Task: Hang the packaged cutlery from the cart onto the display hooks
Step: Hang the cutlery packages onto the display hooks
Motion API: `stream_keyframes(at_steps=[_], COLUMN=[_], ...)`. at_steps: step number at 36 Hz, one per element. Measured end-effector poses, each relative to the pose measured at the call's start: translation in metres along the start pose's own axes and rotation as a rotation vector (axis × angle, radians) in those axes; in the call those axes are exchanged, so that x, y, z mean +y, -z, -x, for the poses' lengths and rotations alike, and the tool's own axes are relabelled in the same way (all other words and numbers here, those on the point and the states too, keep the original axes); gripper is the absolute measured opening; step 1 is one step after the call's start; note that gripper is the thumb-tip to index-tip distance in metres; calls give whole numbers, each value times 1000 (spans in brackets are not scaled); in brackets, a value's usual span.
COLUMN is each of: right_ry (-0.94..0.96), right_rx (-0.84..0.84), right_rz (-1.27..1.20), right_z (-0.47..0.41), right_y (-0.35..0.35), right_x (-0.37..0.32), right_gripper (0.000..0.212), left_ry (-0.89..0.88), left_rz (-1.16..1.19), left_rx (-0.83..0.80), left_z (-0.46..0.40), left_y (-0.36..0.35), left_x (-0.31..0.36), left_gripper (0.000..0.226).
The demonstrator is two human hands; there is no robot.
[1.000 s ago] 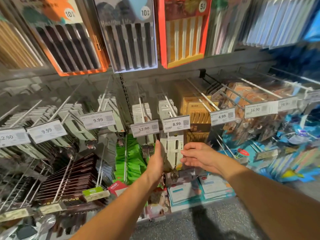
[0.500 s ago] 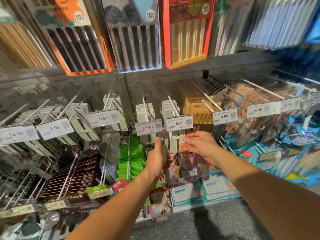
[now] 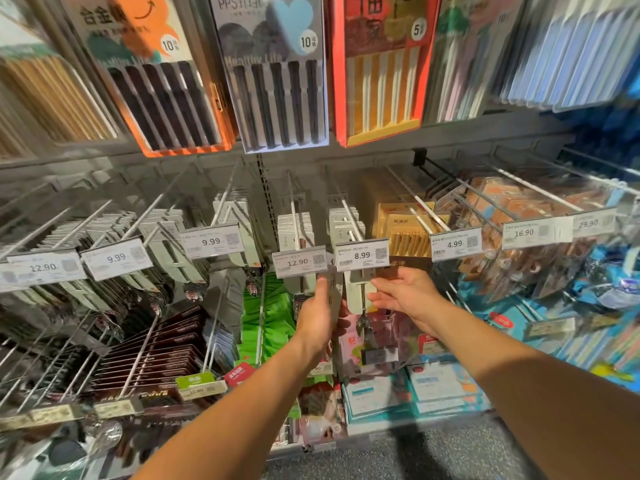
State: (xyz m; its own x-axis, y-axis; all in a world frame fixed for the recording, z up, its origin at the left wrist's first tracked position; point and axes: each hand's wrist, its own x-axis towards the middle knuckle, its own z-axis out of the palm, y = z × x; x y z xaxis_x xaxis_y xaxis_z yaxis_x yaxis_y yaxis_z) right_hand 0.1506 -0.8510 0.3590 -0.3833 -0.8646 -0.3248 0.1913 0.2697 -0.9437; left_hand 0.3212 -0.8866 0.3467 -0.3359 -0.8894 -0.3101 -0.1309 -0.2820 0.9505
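Head view: a carded spoon pack [image 3: 358, 299] is held up just beneath the 8.99 price tag [image 3: 362, 254], at the front end of the display hook [image 3: 348, 220] that already carries a stack of like packs, presumably so that the card's hole can be lined up with the hook tip. The left hand [image 3: 317, 318] is raised with its thumb pointing upward along the pack's left edge, and the card appears to be pinched there, though the fingers behind it are hidden. The right hand [image 3: 403, 292] is reached in from the right with fingers loosely spread and only lightly curled, their tips touching the card's right edge, seemingly to steady it. No cart is visible.
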Motion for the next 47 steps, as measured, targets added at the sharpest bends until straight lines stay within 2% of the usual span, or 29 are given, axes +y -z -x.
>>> stream_keyframes(at_steps=[3, 8, 13, 17, 19, 21, 24, 26, 34, 39, 44, 47], right_ry=[12, 9, 2, -32, -61, -146, -139, -105, -23, 41, 104, 123], right_rx=[54, 231, 360, 478, 413, 238, -53, -118, -102, -58, -28, -17], right_rz=[63, 197, 51, 147, 254, 232, 287, 286, 231, 207, 199, 202], right_z=[-7, -23, -33, -43, -36, -26, -11, -4, 10, 9, 8, 8], right_y=[-5, -15, -28, -30, -28, -25, -13, -1, 27, 29, 22, 18], right_x=[0, -5, -18, -8, -3, 2, 11, 17, 12, 7, 4, 2], right_gripper=[21, 24, 26, 33, 29, 14, 23, 22, 15, 13, 10, 10], left_ry=[1, 2, 63, 76, 62, 60, 48, 27, -71, -159, -176, -168], left_rz=[1, -17, 75, 12, -59, -30, 27, 21, -100, -121, -214, -197], left_rx=[20, 68, 15, 26, 33, 33, -23, -68, -176, -135, -103, -107], left_z=[-1, 3, 2, 2, 3, 2, 2, 2, 3, 1, -4, -5], left_y=[-2, 2, 6, 6, 6, 3, -5, -11, -30, -34, -29, -27], left_x=[0, -1, -6, -8, -10, -11, -12, -14, -15, -9, -7, -9], left_gripper=[68, 63, 37, 19, 18, 21, 15, 14, 21, 26, 47, 51])
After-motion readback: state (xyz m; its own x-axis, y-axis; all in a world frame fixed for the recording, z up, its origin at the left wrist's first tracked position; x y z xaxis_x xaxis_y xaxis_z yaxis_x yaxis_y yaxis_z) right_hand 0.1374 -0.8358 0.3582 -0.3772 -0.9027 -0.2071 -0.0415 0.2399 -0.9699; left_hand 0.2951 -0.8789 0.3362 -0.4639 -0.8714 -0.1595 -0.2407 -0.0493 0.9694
